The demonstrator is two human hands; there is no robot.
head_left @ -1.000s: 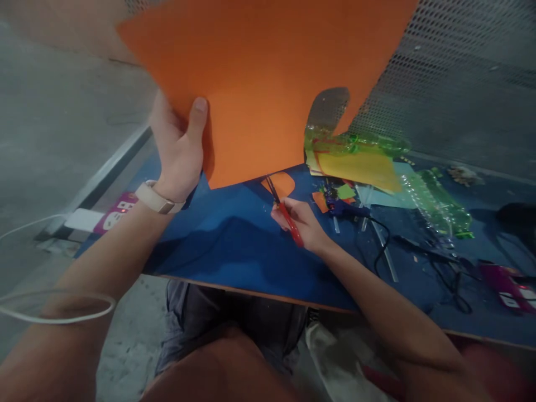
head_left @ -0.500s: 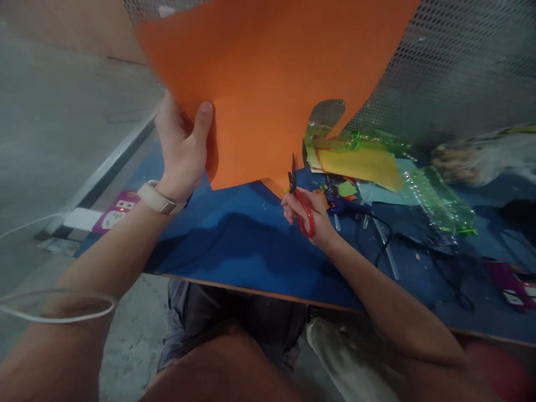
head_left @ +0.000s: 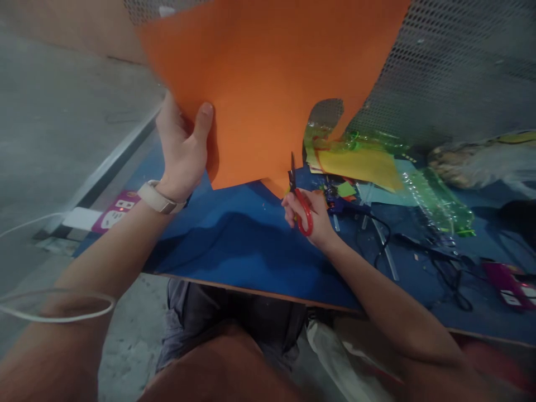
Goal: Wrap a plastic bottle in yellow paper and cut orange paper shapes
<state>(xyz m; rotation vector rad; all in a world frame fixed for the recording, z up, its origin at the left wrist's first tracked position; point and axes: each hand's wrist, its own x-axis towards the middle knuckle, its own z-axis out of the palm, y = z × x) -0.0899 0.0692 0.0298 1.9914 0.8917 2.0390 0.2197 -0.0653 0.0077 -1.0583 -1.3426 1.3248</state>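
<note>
A large sheet of orange paper (head_left: 255,95) is held up over the blue table (head_left: 247,240), with a curved cut-out near its lower right. My left hand (head_left: 184,151) grips the sheet's left edge, thumb in front and the other fingers hidden behind it. In my right hand (head_left: 310,218) is a pair of scissors (head_left: 305,212) with red handles and dark blades pointing up. The blades lie by the lower edge of the sheet; whether they are cutting it I cannot tell. A flap of the paper hangs just left of the scissors.
Yellow paper sheets (head_left: 355,167), a blue glue gun (head_left: 349,207) with a cord and green plastic bottles (head_left: 439,198) lie to the right. Purple power strips (head_left: 113,212) sit at both sides. Behind stands a perforated metal panel (head_left: 456,72); a white cable loops by my left forearm.
The right part of the orange sheet has shifted slightly left, and the strip beside the cut-out has bent a little. Both hands keep nearly the same place and grip.
</note>
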